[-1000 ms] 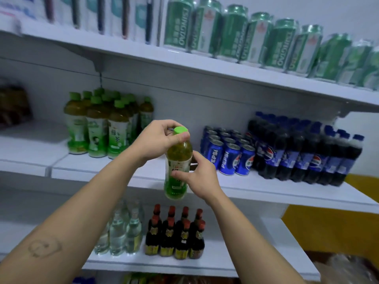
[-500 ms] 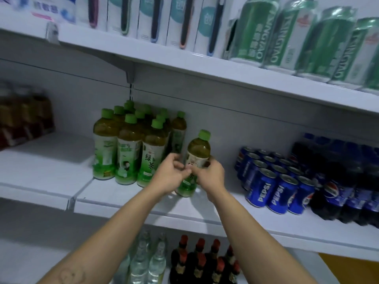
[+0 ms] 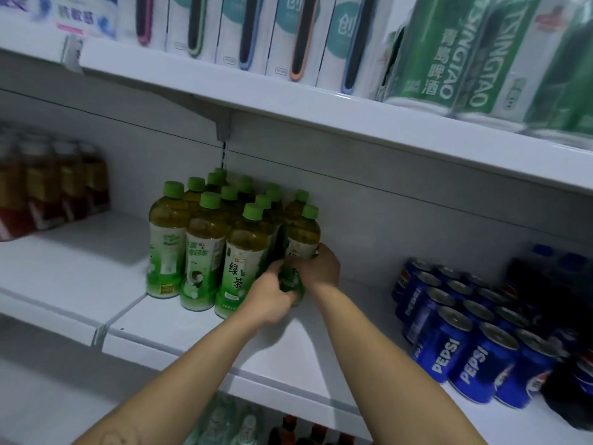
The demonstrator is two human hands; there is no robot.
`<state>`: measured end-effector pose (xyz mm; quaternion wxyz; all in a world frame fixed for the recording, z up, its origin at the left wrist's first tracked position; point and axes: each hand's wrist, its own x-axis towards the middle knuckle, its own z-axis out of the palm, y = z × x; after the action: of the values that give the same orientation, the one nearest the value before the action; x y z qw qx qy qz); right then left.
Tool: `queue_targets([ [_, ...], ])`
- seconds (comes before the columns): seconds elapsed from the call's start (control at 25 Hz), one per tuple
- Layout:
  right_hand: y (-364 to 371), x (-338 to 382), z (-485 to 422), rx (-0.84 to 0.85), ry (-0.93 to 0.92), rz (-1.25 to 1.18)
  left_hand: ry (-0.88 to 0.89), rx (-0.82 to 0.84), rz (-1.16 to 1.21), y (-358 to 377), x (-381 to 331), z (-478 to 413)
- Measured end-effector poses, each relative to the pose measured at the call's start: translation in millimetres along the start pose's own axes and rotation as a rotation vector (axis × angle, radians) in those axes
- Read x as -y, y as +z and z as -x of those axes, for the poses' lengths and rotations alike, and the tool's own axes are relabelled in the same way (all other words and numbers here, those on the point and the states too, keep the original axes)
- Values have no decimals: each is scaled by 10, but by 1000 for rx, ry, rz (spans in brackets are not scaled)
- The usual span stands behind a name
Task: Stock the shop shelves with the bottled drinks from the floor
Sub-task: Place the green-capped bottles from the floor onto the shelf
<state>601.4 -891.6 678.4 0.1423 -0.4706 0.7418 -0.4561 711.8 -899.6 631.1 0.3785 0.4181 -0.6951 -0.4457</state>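
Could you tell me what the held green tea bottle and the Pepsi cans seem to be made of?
Green tea bottle: likely clear plastic; the liquid shows through, with a glossy printed label. Pepsi cans: probably metal; silvery rimmed tops, glossy blue print.

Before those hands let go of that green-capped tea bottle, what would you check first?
1. The green-capped tea bottle stands upright: ok.
2. Its base rests on the white metal shelf: cannot tell, the hands hide it.
3. It stands beside the other green-capped tea bottles: ok.
4. Grip: left hand and right hand both hold its lower half: ok.
5. Gap to the blue Pepsi cans: ok, bare shelf between.
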Motion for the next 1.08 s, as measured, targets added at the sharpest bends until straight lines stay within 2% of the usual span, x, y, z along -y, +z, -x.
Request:
queue_targets([
  [0.16, 27, -87, -243, 72, -66, -60, -43, -64, -32, 64, 38, -82],
  [0.52, 153, -118, -583, 112, 5, -126, -55, -190, -174, 150, 8, -243],
  [0.92, 180, -101, -634, 136, 28, -144, -49, -172, -270, 216, 53, -336],
  [1.08, 181, -76, -625, 134, 39, -121, -11, -158, -240, 186, -81, -333],
])
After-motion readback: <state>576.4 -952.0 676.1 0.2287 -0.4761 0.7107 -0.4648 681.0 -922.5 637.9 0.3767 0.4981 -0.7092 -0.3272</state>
